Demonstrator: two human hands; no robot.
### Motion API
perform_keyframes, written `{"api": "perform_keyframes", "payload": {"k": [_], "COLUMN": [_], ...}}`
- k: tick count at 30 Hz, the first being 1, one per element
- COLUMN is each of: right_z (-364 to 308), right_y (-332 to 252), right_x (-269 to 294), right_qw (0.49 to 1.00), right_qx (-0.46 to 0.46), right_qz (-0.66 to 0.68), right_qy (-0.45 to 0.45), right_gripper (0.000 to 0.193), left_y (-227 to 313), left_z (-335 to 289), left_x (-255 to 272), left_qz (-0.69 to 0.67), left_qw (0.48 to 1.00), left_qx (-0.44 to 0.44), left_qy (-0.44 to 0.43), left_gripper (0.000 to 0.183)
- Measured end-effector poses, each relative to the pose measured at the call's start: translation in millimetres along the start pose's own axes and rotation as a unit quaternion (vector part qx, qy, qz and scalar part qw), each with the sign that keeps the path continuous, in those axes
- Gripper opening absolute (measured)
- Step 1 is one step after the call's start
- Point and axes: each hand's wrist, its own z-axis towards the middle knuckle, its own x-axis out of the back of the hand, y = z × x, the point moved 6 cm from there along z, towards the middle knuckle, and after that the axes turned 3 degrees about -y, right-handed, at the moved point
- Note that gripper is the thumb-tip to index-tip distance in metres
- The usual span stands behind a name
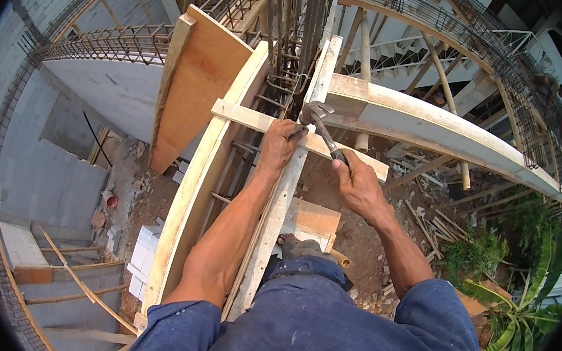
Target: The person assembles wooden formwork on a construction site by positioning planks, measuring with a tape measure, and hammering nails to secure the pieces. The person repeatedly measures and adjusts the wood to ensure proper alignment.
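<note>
– where's the hammer from your grip?

– my right hand is wrapped tight round the low end of its handle. the handle runs up and to my left from that fist, and the head sits at the far end, just above the wooden cross batten.

– and the other hand?

– my left hand rests on that batten, fingertips pinched together on something small right under the hammer head; i can't tell if it's a nail. the left is the nearer hand to the head, almost touching it.
</note>
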Motion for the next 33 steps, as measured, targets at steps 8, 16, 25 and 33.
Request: {"api": "perform_keyframes", "payload": {"k": [8,16,25,33], "right_z": [3,2,-6,-4], "right_y": [-13,-11,-2,-28], "right_x": [9,25,19,-76], "right_qw": [0.999,0.999,0.99,0.979], "right_qx": [0.014,-0.011,0.024,0.064], "right_qz": [-0.028,0.045,0.138,0.163], "right_qy": [-0.016,0.014,0.03,-0.107], "right_gripper": [0.034,0.033,0.039,0.033], "left_y": [-4,-7,0,70], "left_z": [-5,-2,-10,-172], "left_x": [-1,-3,10,102], "left_qz": [-0.047,-0.028,-0.126,-0.09], "left_qw": [0.998,0.999,0.988,0.961], "left_qx": [-0.004,-0.013,0.094,0.217], "left_qy": [0.036,0.018,-0.01,0.144], "left_gripper": [0.018,0.018,0.033,0.025]}}
